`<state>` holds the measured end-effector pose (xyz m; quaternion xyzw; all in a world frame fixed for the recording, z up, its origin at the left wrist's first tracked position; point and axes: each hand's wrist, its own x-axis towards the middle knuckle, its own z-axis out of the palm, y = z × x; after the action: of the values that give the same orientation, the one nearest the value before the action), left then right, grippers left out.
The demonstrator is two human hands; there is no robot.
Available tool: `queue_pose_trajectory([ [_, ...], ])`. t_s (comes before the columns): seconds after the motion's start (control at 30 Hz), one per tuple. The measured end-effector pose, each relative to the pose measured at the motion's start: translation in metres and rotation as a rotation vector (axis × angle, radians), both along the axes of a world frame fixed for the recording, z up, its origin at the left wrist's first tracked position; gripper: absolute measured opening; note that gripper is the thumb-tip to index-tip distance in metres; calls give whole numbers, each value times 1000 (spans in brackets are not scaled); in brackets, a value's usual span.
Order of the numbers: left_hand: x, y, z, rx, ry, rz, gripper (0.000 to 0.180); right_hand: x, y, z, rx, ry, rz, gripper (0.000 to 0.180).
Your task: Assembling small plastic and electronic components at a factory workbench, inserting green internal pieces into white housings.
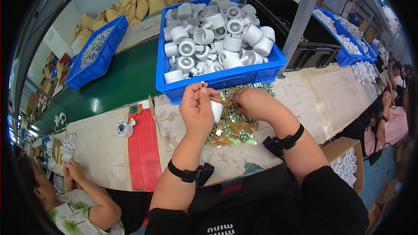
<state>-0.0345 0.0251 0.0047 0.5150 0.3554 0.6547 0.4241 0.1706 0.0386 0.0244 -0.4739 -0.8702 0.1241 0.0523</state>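
Note:
My left hand (197,108) is closed around a white plastic cup-shaped housing (217,112), which shows beside its fingers. A small pale piece (203,84) sticks up at its fingertips, too small to name. My right hand (257,103) reaches down into a loose pile of small green circuit boards (237,131) mixed with tan strips. Its fingers are bent together, and whatever they pinch is hidden. Just beyond both hands stands a blue plastic bin (261,73), heaped with white cup-shaped housings (232,42) that have vented ends.
Left of the pile lies a red sheet (145,152), with a white round part (124,128) beside it. Beyond are a green conveyor belt (102,87), another blue bin (93,52) and a black crate (300,45). A co-worker (82,196) sits at left; a carton (348,161) stands at right.

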Motion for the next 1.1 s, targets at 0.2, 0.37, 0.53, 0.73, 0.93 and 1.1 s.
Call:
queue_pose_trajectory([
  [0.2, 3, -1, -2, 24, 112, -15, 15, 15, 4, 10, -147, 182, -135, 26],
  [0.37, 1, -7, -4, -7, 165, -85, 14, 17, -1, 31, -118, 783, -25, 29],
  [0.53, 9, -9, 5, 136, 310, -18, 9, -8, 0, 8, -260, 1447, -98, 14],
  [0.73, 5, -11, 1, 192, 416, 37, 5, -14, -7, 12, -353, 1490, -162, 13],
  [0.93, 10, -13, 12, 211, 468, 98, 2, -10, -9, 15, -423, 1339, -221, 15],
  [1.1, 10, -11, 12, 190, 439, 157, 2, -12, -9, 14, -404, 1357, -161, 13],
])
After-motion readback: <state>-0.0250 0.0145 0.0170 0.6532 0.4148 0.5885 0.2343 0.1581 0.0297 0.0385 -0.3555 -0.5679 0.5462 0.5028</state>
